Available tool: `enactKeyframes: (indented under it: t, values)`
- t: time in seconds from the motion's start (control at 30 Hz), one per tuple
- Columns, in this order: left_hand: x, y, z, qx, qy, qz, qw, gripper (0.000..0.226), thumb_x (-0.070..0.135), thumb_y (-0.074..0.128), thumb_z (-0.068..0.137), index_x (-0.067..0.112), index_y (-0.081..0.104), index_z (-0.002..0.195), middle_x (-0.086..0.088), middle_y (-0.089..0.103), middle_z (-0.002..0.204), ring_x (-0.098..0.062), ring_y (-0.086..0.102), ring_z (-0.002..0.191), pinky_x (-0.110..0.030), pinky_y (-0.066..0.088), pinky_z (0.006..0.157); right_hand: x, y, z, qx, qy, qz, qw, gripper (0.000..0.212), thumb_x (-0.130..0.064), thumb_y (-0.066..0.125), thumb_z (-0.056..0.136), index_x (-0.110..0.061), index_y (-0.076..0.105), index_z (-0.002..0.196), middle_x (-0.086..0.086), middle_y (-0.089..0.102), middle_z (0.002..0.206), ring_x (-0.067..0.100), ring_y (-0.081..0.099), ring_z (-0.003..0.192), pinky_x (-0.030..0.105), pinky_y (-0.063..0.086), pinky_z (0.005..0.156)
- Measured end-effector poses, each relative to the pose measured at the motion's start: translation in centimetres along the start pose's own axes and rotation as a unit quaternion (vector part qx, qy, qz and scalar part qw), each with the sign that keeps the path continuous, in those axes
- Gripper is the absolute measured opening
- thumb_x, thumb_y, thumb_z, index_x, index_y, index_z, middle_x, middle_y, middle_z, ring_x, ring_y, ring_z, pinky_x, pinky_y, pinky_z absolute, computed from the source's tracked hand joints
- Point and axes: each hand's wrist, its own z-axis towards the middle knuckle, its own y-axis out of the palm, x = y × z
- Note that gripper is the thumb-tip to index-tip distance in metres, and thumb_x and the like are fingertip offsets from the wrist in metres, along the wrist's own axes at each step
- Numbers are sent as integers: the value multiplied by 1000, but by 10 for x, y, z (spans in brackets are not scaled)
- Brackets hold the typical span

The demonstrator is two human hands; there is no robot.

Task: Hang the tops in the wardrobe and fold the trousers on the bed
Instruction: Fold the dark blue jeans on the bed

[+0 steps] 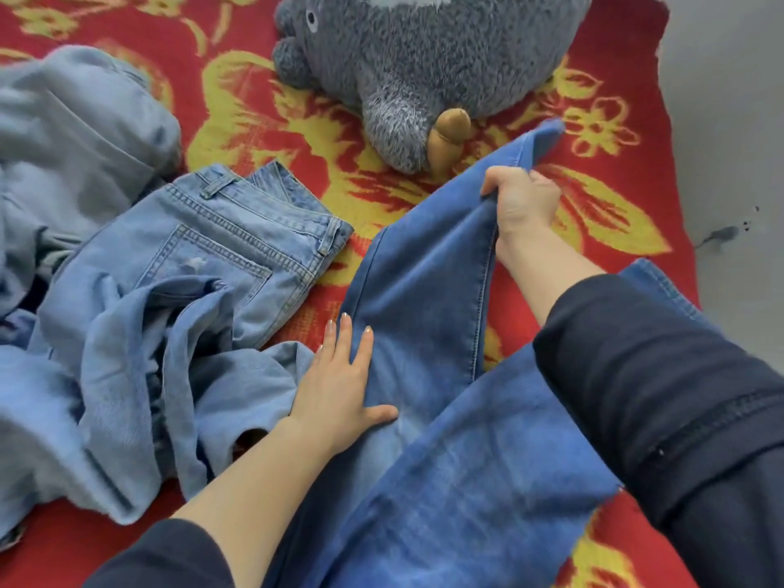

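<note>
The left hand [339, 384] is lying flat with its fingers spread, pressing down on the dark blue jeans [424, 299] on the bed [263, 133]. The right hand [522, 205] is squeezing an edge of the same jeans, lifting the far end up. The jeans are running long, from close to the person up past the right hand toward the grey plush toy [415, 65]. I think the right hand, nearer the far end, is about to bring it back toward the left hand. Light blue jeans [237, 244] are waiting just left of the left hand.
</note>
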Motion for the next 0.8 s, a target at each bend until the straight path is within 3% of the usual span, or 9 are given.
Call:
enactKeyframes:
  t: [0.07, 0.17, 0.23, 0.33, 0.5, 0.57, 0.67, 0.73, 0.8]
  values:
    - [1, -1, 0, -4, -4, 4, 1000, 110, 67, 56, 79, 18, -8, 153, -14, -23, 156, -30, -20, 145, -34, 0, 119, -3, 3, 3, 19, -6, 42, 999, 40, 11, 54, 60, -19, 28, 52, -10, 23, 45, 10, 16, 44, 22, 10, 45]
    - [1, -2, 1, -14, -6, 14, 1000, 109, 68, 54, 80, 17, -9, 152, -15, -25, 156, -31, -21, 145, -34, -2, 118, 19, -9, 12, 59, 49, -5, 997, 24, 2, 61, 59, -15, 43, 61, -6, 35, 52, 14, 30, 52, 24, 20, 48]
    - [2, -3, 3, -18, -12, 17, 1000, 109, 68, 54, 80, 17, -10, 152, -14, -26, 155, -30, -21, 144, -34, -2, 118, 39, -19, 20, 37, 88, -92, 991, 25, -13, 73, 72, -13, 55, 88, -3, 50, 71, 17, 48, 69, 27, 37, 60]
    - [2, -3, 3, -27, -19, 32, 999, 109, 69, 53, 79, 17, -10, 152, -14, -25, 156, -30, -21, 145, -35, -2, 118, 62, -33, 30, 26, 53, -254, 965, 47, -37, 70, 83, -10, 51, 116, 5, 57, 108, 23, 54, 99, 29, 40, 82]
    - [9, -9, 5, -37, -39, 66, 996, 110, 68, 55, 79, 14, -6, 152, -19, -18, 157, -34, -16, 145, -37, 2, 118, 65, -87, 20, 77, -105, -492, 861, 45, -36, 59, 89, -4, 50, 118, 15, 48, 128, 34, 45, 121, 42, 39, 93]
    - [22, -10, 4, -32, -66, 66, 995, 107, 63, 58, 80, 12, -1, 152, -20, -14, 157, -35, -14, 145, -41, 4, 118, 67, -118, 12, 93, -74, -562, 819, 60, -38, 65, 85, -1, 41, 125, 18, 42, 133, 37, 44, 123, 47, 42, 92]
    - [45, 3, -8, 87, -20, 58, 994, 71, 45, 59, 85, 12, 34, 143, -17, 21, 154, -32, 9, 144, -50, 20, 111, 78, -147, 9, 88, 67, -541, 834, 73, -42, 66, 83, 3, 34, 131, 22, 42, 137, 41, 47, 123, 48, 44, 93]
    - [57, 19, -21, 146, 50, -32, 988, 38, 44, 50, 87, 19, 59, 114, -2, 52, 125, -26, 39, 123, -46, 38, 95, 80, -157, 3, 64, 88, -537, 837, 60, -39, 56, 87, 4, 43, 128, 23, 50, 133, 41, 50, 121, 46, 46, 95]
    - [67, 30, -30, 70, 65, -114, 989, 34, 53, 45, 91, 24, 58, 104, 8, 52, 105, -18, 44, 104, -38, 40, 88, 74, -159, -4, 77, 38, -521, 849, 43, -33, 47, 92, 1, 56, 118, 22, 57, 126, 40, 52, 118, 42, 43, 93]
